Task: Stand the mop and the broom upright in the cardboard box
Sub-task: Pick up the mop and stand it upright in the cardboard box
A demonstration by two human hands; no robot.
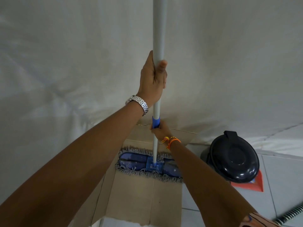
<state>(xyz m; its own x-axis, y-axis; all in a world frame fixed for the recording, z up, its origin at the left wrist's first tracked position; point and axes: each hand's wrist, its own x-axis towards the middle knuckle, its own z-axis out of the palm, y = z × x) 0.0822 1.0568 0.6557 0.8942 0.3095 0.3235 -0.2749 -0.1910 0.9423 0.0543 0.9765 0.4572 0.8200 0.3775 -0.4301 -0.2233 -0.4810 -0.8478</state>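
From the head view, the left hand (153,79) is wrapped around the mop (149,164) pole high up, and the right hand (161,131) is clamped on it at the blue collar. The mop head sits in the box (136,194), which stands on the floor against a white sheet. Keep the pole vertical, seat the head flat, then release the lower hand first. No broom shows.

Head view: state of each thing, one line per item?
mop: upright, handle vertical, head flat over the cardboard box
cardboard box: open, flaps spread
left hand: gripped high on the mop handle
right hand: gripped at the blue collar
black bin: lid closed, on the floor right of the box
broom: bristles only, at lower right edge; position unclear
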